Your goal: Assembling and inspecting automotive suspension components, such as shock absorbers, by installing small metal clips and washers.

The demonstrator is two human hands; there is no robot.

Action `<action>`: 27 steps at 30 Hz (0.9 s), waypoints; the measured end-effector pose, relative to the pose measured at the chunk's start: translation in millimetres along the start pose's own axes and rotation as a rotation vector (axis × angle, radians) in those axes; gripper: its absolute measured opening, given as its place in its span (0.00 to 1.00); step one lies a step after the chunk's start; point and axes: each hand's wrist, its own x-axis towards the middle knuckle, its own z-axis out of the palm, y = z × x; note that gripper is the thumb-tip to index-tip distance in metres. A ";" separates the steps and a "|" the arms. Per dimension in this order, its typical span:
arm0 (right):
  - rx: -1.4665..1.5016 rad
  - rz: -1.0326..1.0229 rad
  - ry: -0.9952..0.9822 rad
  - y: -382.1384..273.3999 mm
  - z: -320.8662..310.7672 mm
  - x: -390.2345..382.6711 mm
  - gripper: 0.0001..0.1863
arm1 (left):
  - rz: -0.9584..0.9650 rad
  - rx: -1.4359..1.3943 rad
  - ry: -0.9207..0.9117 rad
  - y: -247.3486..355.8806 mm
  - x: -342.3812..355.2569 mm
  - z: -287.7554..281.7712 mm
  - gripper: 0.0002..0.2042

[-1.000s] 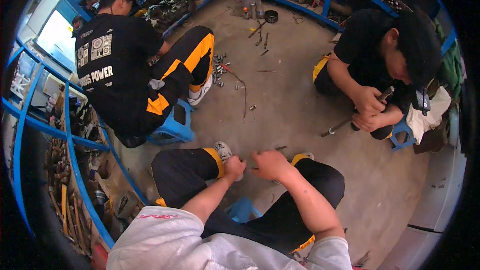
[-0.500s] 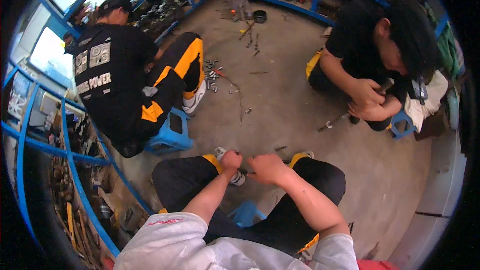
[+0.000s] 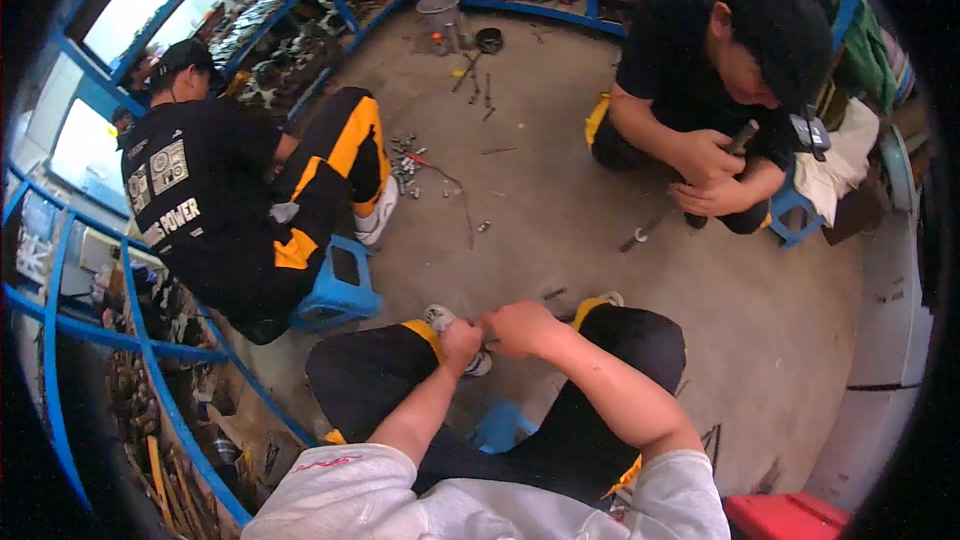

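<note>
Seated low above a concrete floor (image 3: 560, 200), I pinch a small, barely visible metal part (image 3: 487, 340) between my clenched left hand (image 3: 461, 343) and right hand (image 3: 520, 328) above my knees, apparently mid-twist; next calls for steady counter-grip.

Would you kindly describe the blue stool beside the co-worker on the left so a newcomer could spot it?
Start at the blue shelving curving along the left. A person in black and orange trousers crouches before it, and the blue stool stands on the concrete floor just behind that person. Unlike the other stools, nobody covers it, and its top has a dark slot.
</note>
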 end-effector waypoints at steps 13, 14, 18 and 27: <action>0.048 -0.008 0.008 45.9 -31.2 24.2 0.22 | 0.055 0.090 -0.002 45.7 13.7 -8.9 0.21; 0.049 -0.005 0.004 49.8 -33.4 25.0 0.22 | 0.055 0.095 0.030 50.4 16.8 -10.0 0.21; 0.032 -0.018 0.000 60.4 -41.0 27.0 0.22 | 0.026 0.074 0.001 62.1 19.3 -14.1 0.20; 0.014 -0.051 -0.006 61.1 -50.1 32.6 0.22 | 0.217 0.017 0.072 35.8 45.0 9.8 0.17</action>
